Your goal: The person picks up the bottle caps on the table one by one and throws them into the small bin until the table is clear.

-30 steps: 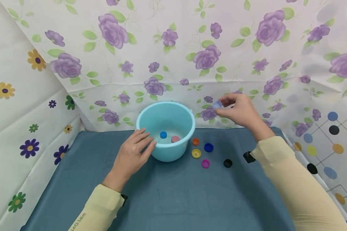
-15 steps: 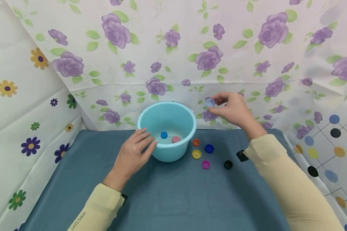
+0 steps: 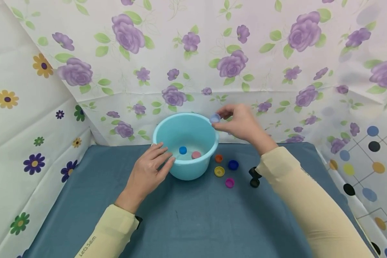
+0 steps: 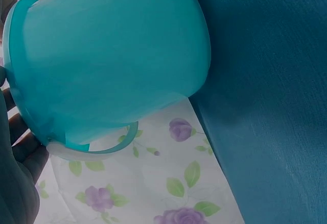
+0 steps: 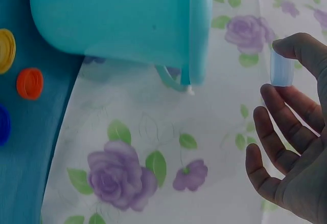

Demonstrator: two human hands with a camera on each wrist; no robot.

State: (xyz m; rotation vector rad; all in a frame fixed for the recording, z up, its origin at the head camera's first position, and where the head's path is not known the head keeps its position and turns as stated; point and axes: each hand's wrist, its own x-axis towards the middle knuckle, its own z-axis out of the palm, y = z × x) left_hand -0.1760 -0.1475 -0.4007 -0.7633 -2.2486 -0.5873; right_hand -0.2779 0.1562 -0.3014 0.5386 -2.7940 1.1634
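Note:
Between thumb and fingertips my right hand [image 3: 240, 122] pinches a pale blue bottle cap [image 3: 215, 118], hollow side visible, at the upper right rim of a light blue bucket [image 3: 188, 171]. The right wrist view shows the same cap [image 5: 281, 69] from its side, with the lower fingers free. My left hand [image 3: 149, 171] rests with loosely extended fingers on the bucket's near left rim; its fingertips also touch the rim by the handle [image 4: 94, 153] in the left wrist view. Inside the bucket lie a blue cap [image 3: 182, 150] and a pink cap [image 3: 196, 155].
Right of the bucket, on the blue cloth [image 3: 193, 222], lie orange [image 3: 218, 158], yellow [image 3: 219, 171], dark blue [image 3: 233, 165], magenta [image 3: 230, 183] and black [image 3: 254, 182] caps. A floral sheet [image 3: 122, 107] hangs right behind the bucket.
My right hand has moved left with the pale blue cap, from well right of the bucket to its rim. My left hand has stayed in place.

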